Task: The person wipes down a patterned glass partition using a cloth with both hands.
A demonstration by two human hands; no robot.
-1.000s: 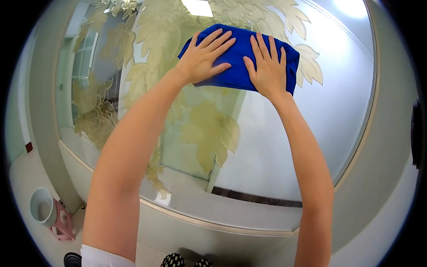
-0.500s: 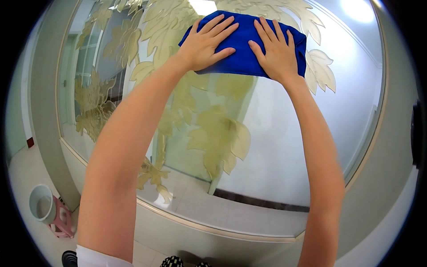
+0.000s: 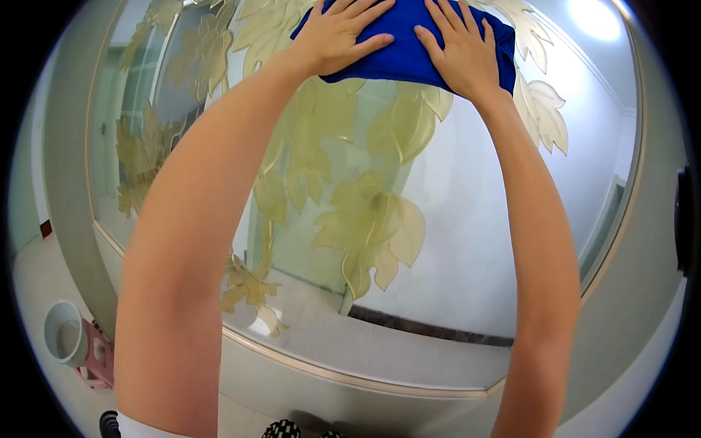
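A blue cloth [image 3: 405, 47] lies spread against the upper part of a glass panel [image 3: 453, 219] decorated with yellowish leaf patterns [image 3: 372, 226]. My left hand [image 3: 339, 33] presses flat on the cloth's left part, fingers spread. On its right part rests my right hand [image 3: 464, 55], also flat with fingers apart. The cloth's top edge and some of my left fingertips run out of the top of the view. Both arms reach upward, stretched out.
A light wooden frame [image 3: 365, 378] borders the glass. At the lower left, a pale bucket [image 3: 64, 333] stands on a pink stool [image 3: 98, 361]. A dark object [image 3: 684, 219] is on the right. Patterned shoes or fabric [image 3: 283, 429] show at the bottom.
Both hands and the blue cloth have moved up in the view, with more of the leaf pattern below uncovered. The hands remain flat on the cloth.
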